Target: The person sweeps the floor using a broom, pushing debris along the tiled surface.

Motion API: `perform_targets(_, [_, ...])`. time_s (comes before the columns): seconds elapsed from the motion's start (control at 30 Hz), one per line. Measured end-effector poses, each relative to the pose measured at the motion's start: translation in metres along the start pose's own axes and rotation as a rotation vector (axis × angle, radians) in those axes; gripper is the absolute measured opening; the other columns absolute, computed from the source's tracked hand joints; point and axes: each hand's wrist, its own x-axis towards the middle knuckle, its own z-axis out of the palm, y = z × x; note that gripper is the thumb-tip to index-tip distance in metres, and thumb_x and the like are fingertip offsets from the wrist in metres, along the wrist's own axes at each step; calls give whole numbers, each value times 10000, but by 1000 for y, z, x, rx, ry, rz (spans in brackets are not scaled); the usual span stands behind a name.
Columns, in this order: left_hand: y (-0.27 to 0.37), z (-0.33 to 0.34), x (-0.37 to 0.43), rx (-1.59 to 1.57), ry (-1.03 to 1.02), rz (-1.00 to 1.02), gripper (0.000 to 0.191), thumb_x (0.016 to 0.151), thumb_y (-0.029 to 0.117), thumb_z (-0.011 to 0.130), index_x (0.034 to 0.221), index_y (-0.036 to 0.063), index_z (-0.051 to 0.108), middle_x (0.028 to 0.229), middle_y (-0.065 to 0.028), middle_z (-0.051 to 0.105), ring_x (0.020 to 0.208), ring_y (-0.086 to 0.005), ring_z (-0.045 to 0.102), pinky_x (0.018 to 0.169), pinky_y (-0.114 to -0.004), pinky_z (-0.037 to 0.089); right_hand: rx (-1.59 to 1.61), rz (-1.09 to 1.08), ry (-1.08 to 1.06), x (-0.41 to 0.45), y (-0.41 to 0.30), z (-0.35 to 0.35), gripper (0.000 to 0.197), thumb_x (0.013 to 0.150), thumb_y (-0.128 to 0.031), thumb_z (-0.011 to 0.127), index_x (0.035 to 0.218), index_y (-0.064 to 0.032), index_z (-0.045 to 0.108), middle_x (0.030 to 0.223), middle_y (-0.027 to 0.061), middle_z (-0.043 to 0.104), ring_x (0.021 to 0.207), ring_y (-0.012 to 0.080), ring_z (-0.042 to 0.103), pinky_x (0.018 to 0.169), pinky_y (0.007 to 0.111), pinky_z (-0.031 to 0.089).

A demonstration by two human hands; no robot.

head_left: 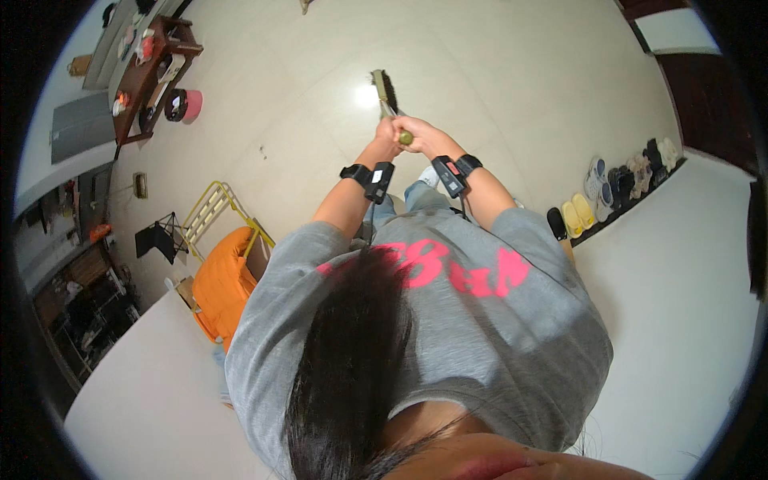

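My left hand (387, 133) and my right hand (419, 131) are close together in front of me, both wrapped around the handle of a broom (378, 84). The rounded green end of the handle pokes out towards me between them. Beyond my hands, the green broom head with dark bristles appears over the pale tiled floor (480, 78); whether the bristles touch it I cannot tell. Each wrist carries a black strap with a small wired device. Some small dark debris (263, 152) lies on the floor to the left.
Several shoes (594, 186) line the right wall. On the left are a yellow folding chair frame (219, 207), an orange padded item (222, 282), a black folding stool (157, 239) and a small tray-like object (140, 185). A pink-and-black bin (192, 105) stands by a brown wooden table (141, 78).
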Motion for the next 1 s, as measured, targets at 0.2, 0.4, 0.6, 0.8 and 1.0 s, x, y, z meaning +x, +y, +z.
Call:
perform_targets(0.2, [-36,23,38,233,137,134,166,703,94,316,748,-20,429,677,-129,475,605,-230,500,518,-329,444,466,74,-1,-32,-9,-43,107,661,39,400,585,-29,368,486,12,380,350,63,357,299,146,310])
perform_targets(0.4, [-47,112,-15,224,38,-138,243,729,73,251,835,-94,392,762,-172,479,610,-235,513,474,-316,455,578,-56,195,-94,-29,-66,144,655,38,408,537,-22,349,481,18,372,361,66,369,316,134,352])
perform_targets(0.6, [-63,145,-12,241,-237,-318,223,731,85,247,818,-61,391,786,-162,470,641,-224,511,509,-321,461,538,-211,397,-135,-43,-56,126,643,44,414,557,-21,349,520,32,385,382,75,386,331,136,372])
perform_targets(0.8, [-62,201,-23,381,-408,-436,177,732,91,280,804,-27,391,797,-145,471,681,-221,512,600,-344,460,547,-457,559,-158,-59,-68,86,619,49,415,597,-16,364,536,34,387,385,96,393,335,157,380])
perform_targets(1.0, [-83,242,25,350,-648,-572,181,740,110,295,808,-26,393,801,-145,474,698,-236,515,639,-366,450,451,-549,634,-176,-93,-92,102,585,61,415,599,-29,369,528,34,393,371,114,399,320,185,378])
